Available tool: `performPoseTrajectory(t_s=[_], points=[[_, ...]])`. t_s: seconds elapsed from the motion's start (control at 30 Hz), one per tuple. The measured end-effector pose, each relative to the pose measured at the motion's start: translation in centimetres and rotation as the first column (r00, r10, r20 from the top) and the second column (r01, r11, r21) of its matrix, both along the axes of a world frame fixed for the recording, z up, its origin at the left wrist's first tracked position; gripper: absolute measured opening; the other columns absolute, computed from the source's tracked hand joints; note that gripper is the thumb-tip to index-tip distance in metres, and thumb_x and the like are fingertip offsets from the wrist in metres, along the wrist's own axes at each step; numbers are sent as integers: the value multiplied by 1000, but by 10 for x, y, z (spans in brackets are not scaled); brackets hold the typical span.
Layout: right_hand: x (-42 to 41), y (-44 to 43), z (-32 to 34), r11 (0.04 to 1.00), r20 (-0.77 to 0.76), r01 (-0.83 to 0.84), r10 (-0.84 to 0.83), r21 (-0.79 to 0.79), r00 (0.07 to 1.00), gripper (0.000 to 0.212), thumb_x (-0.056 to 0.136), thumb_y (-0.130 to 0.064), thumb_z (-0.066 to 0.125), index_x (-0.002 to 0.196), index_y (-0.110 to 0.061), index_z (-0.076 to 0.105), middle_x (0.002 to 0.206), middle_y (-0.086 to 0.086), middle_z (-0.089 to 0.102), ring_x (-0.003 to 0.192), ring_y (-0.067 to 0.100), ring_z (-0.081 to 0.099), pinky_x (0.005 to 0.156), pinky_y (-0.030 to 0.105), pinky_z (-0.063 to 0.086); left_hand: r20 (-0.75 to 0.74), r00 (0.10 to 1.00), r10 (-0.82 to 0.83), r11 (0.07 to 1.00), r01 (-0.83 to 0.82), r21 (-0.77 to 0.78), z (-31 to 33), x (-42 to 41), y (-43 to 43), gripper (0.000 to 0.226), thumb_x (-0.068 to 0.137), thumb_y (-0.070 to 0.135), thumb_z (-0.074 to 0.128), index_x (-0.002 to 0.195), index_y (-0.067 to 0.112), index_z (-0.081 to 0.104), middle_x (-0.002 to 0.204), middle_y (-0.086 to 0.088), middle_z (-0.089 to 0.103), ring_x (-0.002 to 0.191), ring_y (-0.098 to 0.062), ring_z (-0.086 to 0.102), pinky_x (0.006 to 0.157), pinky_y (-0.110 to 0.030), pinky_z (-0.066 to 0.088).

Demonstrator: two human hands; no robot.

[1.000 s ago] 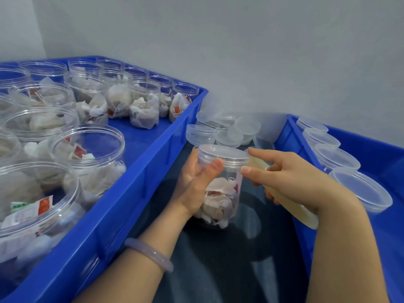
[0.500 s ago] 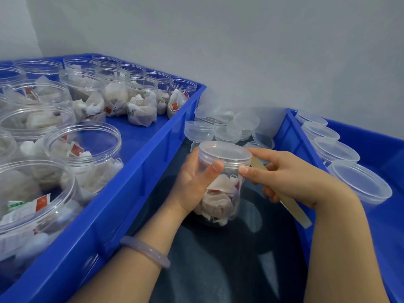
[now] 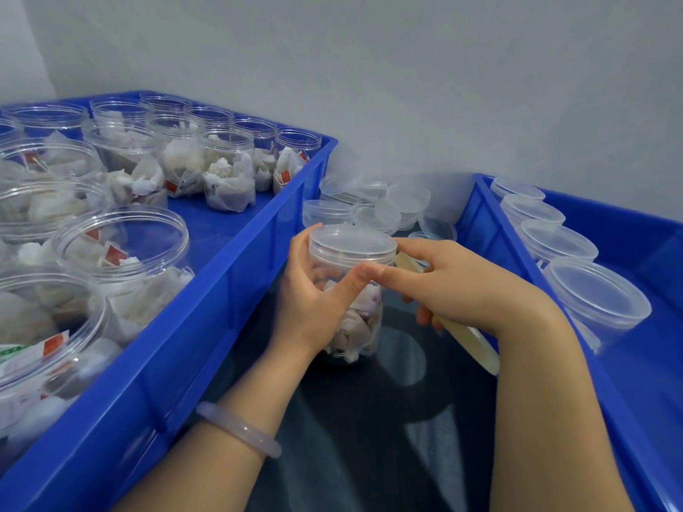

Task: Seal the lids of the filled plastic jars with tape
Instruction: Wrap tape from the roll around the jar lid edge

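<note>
The jar (image 3: 354, 327) stands upright on the dark tabletop (image 3: 351, 445) between two blue crates, its long axis vertical and its clear lid (image 3: 353, 245) on top, facing up. White sachets fill its lower part. The left hand (image 3: 314, 304) wraps it from the left, grip curled round the wall with the thumb lying across the front just under the lid. The right hand (image 3: 458, 286) comes in from the right, forefinger tip meeting that thumb at the lid's lower edge; its other fingers curl round pale yellow tape (image 3: 469, 339), which slants from beside the lid rim down to the lower right. A pale bangle (image 3: 240, 430) sits on the left wrist.

The left crate (image 3: 221, 282) holds open jars (image 3: 122, 245) of sachets with small red tags; the print on them is too small to read. The right crate (image 3: 491, 223) holds a row of lidded jars (image 3: 595, 301). Loose lids (image 3: 373, 212) lie behind, between the crates
</note>
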State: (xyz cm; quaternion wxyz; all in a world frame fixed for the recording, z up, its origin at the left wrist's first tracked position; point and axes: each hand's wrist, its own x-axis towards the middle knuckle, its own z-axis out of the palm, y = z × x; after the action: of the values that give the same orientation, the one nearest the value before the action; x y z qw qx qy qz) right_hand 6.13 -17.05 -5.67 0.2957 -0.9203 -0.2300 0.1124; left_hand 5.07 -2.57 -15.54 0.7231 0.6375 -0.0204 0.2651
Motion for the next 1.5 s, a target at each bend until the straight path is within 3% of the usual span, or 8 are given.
performPoseTrajectory(t_s=[0.13, 0.33, 0.5, 0.63, 0.77, 0.9, 1.23, 1.5], points=[[-1, -2, 2, 1000, -5, -2, 2, 17, 1000, 21, 65, -76, 50, 85, -74, 46, 69, -31, 61, 55, 8, 66, 54, 22, 48, 18, 1000, 12, 1000, -12, 17, -1, 0, 0, 81, 58, 57, 71, 125, 17, 48, 116, 8, 62, 100, -2, 64, 76, -16, 51], [-3, -3, 4, 1000, -16, 0, 0, 8, 1000, 17, 62, -76, 49, 79, -77, 46, 71, -47, 53, 57, 6, 67, 58, 21, 48, 35, 999, 2, 1000, -3, 9, 2, -2, -1, 90, 50, 80, 69, 118, 24, 49, 113, 8, 62, 101, -3, 64, 76, -16, 51], [-1, -7, 6, 1000, -13, -14, 14, 7, 1000, 21, 78, -59, 57, 90, -72, 46, 65, -42, 56, 56, 3, 65, 53, 13, 44, 23, 1000, -17, 1000, 16, 12, 2, 0, 3, 78, 54, 64, 75, 117, 26, 50, 112, 7, 64, 101, -7, 65, 76, -18, 51], [0, -13, 7, 999, -25, 40, -39, 34, 999, 24, 62, -60, 64, 81, -69, 51, 57, -22, 62, 49, 2, 61, 56, 16, 43, 2, 1000, -10, 994, 10, 106, 3, 0, 8, 64, 58, 61, 69, 113, 35, 51, 112, 12, 65, 99, -4, 65, 80, -26, 53], [3, -17, 4, 993, -66, 57, -51, 103, 997, 39, 53, -60, 69, 90, -64, 58, 76, -2, 67, 50, 5, 60, 56, 17, 46, 1, 1000, 31, 988, -31, 154, 3, -1, 10, 69, 57, 65, 68, 116, 34, 50, 113, 15, 63, 101, -3, 64, 84, -30, 54], [8, -15, -1, 987, -41, 91, -86, 129, 995, 63, 56, -62, 67, 117, -48, 60, 65, -6, 70, 50, 5, 59, 58, 21, 50, 12, 999, 32, 991, -33, 128, 5, -1, 13, 68, 58, 63, 67, 115, 31, 52, 112, 13, 64, 98, -1, 65, 80, -25, 54], [8, -12, -2, 980, -12, 170, -169, 103, 985, 77, 59, -66, 62, 132, -41, 52, 56, -13, 65, 47, 1, 59, 56, 18, 44, 64, 990, -125, 992, 126, -3, 3, 4, 9, 39, 73, 30, 68, 108, 18, 55, 90, 15, 72, 86, -2, 68, 68, -13, 50], [7, -18, 0, 986, -108, 145, -136, 80, 985, 94, 48, -73, 65, 135, -42, 47, 56, -18, 64, 53, 2, 62, 56, 19, 48, 112, 978, -177, 984, 179, -10, 2, 1, 4, 53, 64, 47, 70, 108, 20, 54, 94, 19, 71, 90, 0, 67, 72, -12, 49]])
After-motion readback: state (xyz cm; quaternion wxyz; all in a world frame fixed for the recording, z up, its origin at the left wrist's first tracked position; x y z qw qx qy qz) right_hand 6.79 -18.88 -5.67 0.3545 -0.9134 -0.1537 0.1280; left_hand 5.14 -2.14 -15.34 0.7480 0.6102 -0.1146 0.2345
